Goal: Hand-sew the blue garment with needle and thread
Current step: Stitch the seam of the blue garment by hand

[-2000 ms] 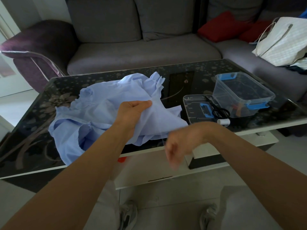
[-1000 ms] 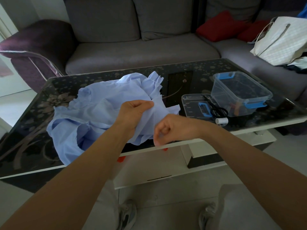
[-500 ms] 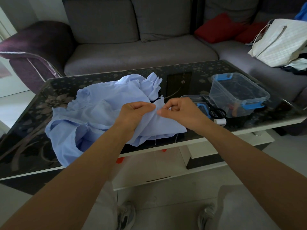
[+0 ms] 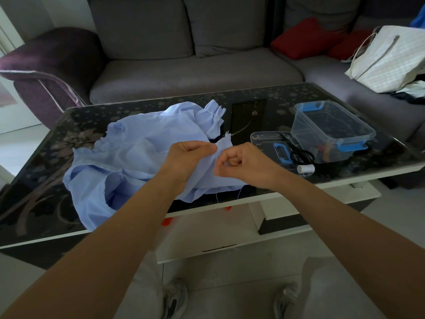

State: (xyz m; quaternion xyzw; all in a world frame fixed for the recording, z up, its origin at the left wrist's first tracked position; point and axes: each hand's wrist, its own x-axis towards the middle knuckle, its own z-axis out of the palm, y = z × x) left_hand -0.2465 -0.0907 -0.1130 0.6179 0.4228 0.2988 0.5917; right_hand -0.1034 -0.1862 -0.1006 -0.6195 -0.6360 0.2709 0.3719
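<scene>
Sitting in front of a dark glass table (image 4: 264, 111) with the blue garment (image 4: 138, 162) spread in a crumpled heap over its left and middle part, one edge hanging a bit over the near rim.

Left hand (image 4: 186, 157) is lifting a fold of the garment off the heap. The thumb and fingers are pressed together, pinching the cloth so a little flap sticks up above them. Right hand (image 4: 243, 162) is just beside it, almost touching. Its fingers are curled into the palm, and the thumb and forefinger are pinched together right on the cloth below the left hand's grip. Honestly I can't make out a needle in there, it's too small to tell.

A couple of thin pale threads (image 4: 216, 196) dangle from the garment's near edge, below the hands.

Right side of the table has a clear box (image 4: 331, 130) with blue clips, sitting open. Its lid (image 4: 264, 140) lies flat just left of it, and black scissors (image 4: 299, 153) lie on the lid. A white spool (image 4: 305, 168) rests on its side near the table's front edge, just in front of the box.

Behind the table is a grey sofa (image 4: 195, 72) with red cushions (image 4: 308, 38) and a white bag (image 4: 391, 58) at the right end. Shoes (image 4: 174, 300) are on the floor at the bottom.
</scene>
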